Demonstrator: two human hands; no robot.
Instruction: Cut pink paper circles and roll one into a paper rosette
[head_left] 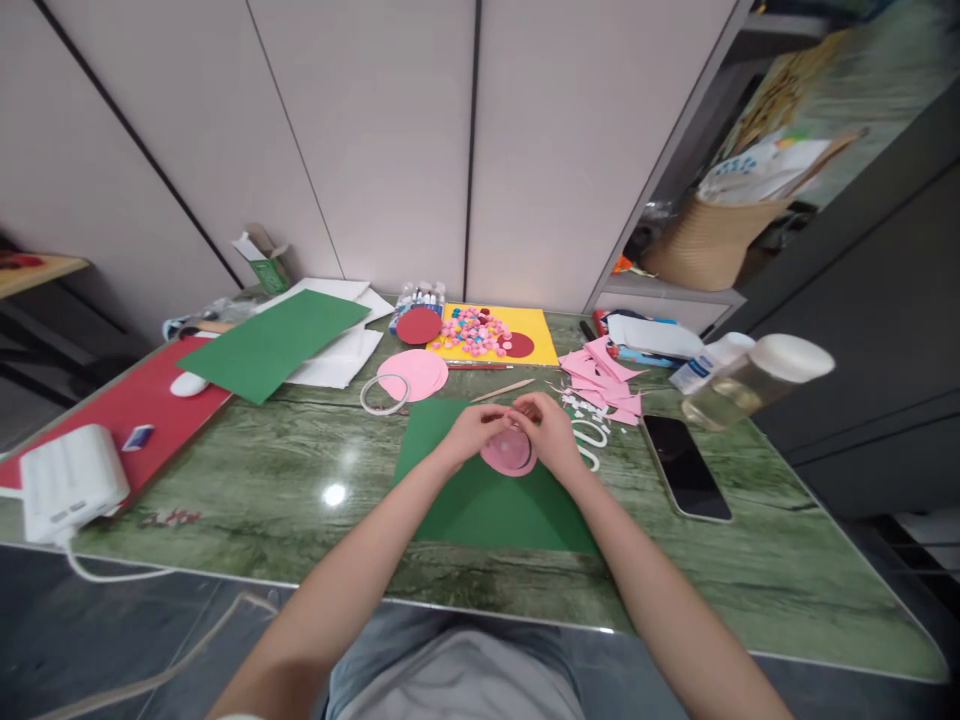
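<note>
Both my hands meet over a green paper sheet (487,500) in the middle of the green marble table (300,480). My left hand (472,430) and my right hand (551,432) pinch the top edge of a small pink paper disc (510,452), fingers closed on it. The disc rests above the green sheet. White-handled scissors (592,440) lie just right of my right hand. A larger pink paper circle (412,373) and a tape ring (384,394) lie beyond my left hand.
A black phone (684,465) lies to the right, near a clear jar (750,385) and pink paper scraps (604,375). A yellow sheet (536,330) with small pink pieces and red circles sits at the back. Green and white sheets, a red mat (112,420) and a white device (71,480) lie left.
</note>
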